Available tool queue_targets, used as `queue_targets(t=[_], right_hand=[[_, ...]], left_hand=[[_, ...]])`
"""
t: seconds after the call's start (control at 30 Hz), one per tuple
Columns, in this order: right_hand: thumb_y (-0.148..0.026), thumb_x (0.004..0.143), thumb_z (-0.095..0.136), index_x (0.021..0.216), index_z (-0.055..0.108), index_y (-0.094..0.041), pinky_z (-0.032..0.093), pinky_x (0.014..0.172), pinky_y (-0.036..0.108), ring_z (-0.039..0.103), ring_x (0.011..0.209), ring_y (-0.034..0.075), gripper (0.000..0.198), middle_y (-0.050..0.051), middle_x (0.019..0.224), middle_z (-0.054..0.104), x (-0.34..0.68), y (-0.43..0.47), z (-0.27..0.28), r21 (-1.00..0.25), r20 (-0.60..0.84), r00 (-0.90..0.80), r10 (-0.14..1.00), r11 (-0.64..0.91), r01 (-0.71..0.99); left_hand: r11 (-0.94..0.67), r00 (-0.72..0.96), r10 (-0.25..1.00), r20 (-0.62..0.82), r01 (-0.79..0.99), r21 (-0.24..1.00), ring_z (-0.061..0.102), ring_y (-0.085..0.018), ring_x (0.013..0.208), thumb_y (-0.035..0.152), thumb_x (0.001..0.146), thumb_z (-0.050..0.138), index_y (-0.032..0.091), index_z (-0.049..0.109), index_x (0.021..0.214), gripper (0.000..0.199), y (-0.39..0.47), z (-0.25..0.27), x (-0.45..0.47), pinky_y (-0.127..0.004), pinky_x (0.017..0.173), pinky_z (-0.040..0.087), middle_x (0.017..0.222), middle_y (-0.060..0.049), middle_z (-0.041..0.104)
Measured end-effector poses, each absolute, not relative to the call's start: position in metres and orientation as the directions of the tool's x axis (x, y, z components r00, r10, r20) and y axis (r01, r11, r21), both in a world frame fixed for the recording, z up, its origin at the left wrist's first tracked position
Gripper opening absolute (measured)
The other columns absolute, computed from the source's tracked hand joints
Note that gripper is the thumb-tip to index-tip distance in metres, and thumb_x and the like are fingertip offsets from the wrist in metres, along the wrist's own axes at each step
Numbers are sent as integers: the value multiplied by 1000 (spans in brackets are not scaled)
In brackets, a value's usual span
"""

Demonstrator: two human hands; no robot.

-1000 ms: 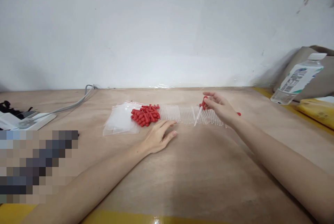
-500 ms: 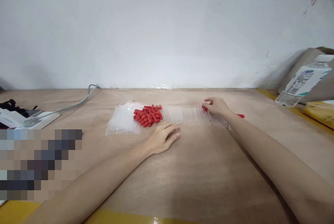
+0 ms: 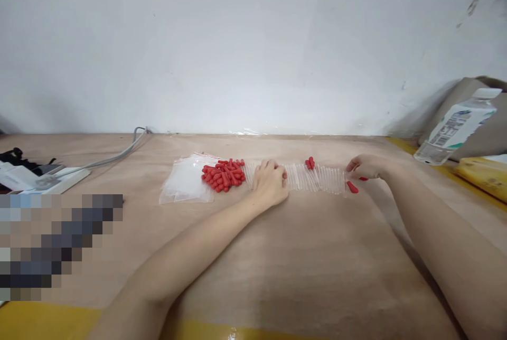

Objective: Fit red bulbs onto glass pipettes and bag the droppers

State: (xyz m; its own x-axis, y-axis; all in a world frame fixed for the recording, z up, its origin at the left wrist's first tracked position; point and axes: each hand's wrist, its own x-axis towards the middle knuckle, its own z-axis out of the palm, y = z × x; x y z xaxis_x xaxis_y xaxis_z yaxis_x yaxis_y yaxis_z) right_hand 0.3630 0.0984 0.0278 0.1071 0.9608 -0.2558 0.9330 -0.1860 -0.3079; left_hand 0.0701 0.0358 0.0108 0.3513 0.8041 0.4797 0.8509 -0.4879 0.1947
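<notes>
A row of thin clear tubes (image 3: 301,177) lies side by side on the wooden table. My left hand (image 3: 271,184) rests over the left part of this row with its fingers curled down; anything under them is hidden. Beyond the row's right end is my right hand (image 3: 366,166), thumb and fingertips drawn together by the last tube. What they hold, if anything, is too small to make out. One red rubber bulb (image 3: 352,187) lies just below these fingers, and another shows partly beneath the hand. A few red bulbs (image 3: 310,162) sit at the row's upper edge.
Left of the tubes is a heap of red bulbs (image 3: 224,175), beside clear zip bags (image 3: 184,179). A leaning water bottle (image 3: 455,126) and a yellow packet (image 3: 483,176) are at the right. A grey cable (image 3: 114,158) runs to a white power strip (image 3: 59,181) at the left.
My left hand has moved right and up onto the tubes, its fingers now curled. My right hand has left the red bulbs at the row's upper edge and moved to its right end.
</notes>
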Motion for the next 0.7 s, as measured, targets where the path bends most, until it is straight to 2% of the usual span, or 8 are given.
queue_targets(t=[0.1, 0.2, 0.37, 0.43, 0.5, 0.6, 0.7], right_hand=[[-7, 57, 60, 75, 66, -15, 43, 50, 23, 57, 58, 15, 20, 4, 66, 64, 364, 97, 25, -276, -268, 89, 959, -165, 947], [-7, 59, 58, 74, 67, -13, 44, 52, 23, 59, 61, 16, 18, 5, 66, 64, 359, 93, 27, -211, -265, 95, 960, -154, 965], [-9, 63, 57, 80, 68, -13, 43, 54, 24, 60, 66, 18, 21, 7, 69, 66, 351, 83, 37, -89, -219, 57, 974, -78, 993], [-10, 65, 57, 84, 69, -13, 43, 56, 25, 61, 71, 20, 23, 9, 77, 67, 348, 81, 44, -35, -192, 60, 980, -68, 997], [-13, 68, 56, 90, 68, -13, 44, 62, 27, 61, 80, 22, 25, 11, 89, 67, 340, 77, 53, -13, -98, 56, 994, -58, 998], [-18, 73, 55, 91, 67, -14, 44, 68, 28, 60, 85, 22, 23, 11, 93, 66, 318, 70, 64, -100, 103, 3, 995, 8, 995], [-18, 75, 53, 83, 66, -17, 44, 70, 27, 60, 80, 18, 15, 7, 86, 67, 285, 61, 61, -321, 259, -120, 959, 202, 925]], left_hand=[[-332, 239, 894, 379, 922, 202, 43, -28, 98, 35, 74, 51, 14, 61, 85, 27, 55, 17, 103, -40, 84, 34, 97, -13, 54], [-209, 154, 947, 282, 962, 177, 41, -30, 100, 44, 73, 48, 9, 63, 89, 42, 68, 21, 122, -40, 86, 31, 102, -18, 54], [-122, 93, 979, 181, 980, 156, 43, -31, 100, 43, 72, 48, 6, 65, 92, 46, 78, 21, 129, -38, 86, 30, 105, -21, 55], [-110, 82, 982, 171, 981, 161, 43, -31, 101, 41, 73, 47, 5, 65, 93, 45, 80, 21, 130, -38, 87, 30, 106, -21, 55], [-111, 83, 983, 166, 980, 168, 44, -30, 101, 38, 74, 48, 5, 64, 92, 41, 80, 22, 130, -39, 87, 30, 105, -21, 56], [-140, 109, 980, 169, 973, 184, 46, -31, 101, 36, 77, 46, 6, 64, 91, 37, 78, 26, 124, -39, 86, 33, 104, -21, 57], [-230, 190, 959, 208, 954, 189, 48, -29, 100, 34, 81, 41, 8, 61, 90, 34, 68, 34, 105, -37, 84, 36, 101, -18, 58]])
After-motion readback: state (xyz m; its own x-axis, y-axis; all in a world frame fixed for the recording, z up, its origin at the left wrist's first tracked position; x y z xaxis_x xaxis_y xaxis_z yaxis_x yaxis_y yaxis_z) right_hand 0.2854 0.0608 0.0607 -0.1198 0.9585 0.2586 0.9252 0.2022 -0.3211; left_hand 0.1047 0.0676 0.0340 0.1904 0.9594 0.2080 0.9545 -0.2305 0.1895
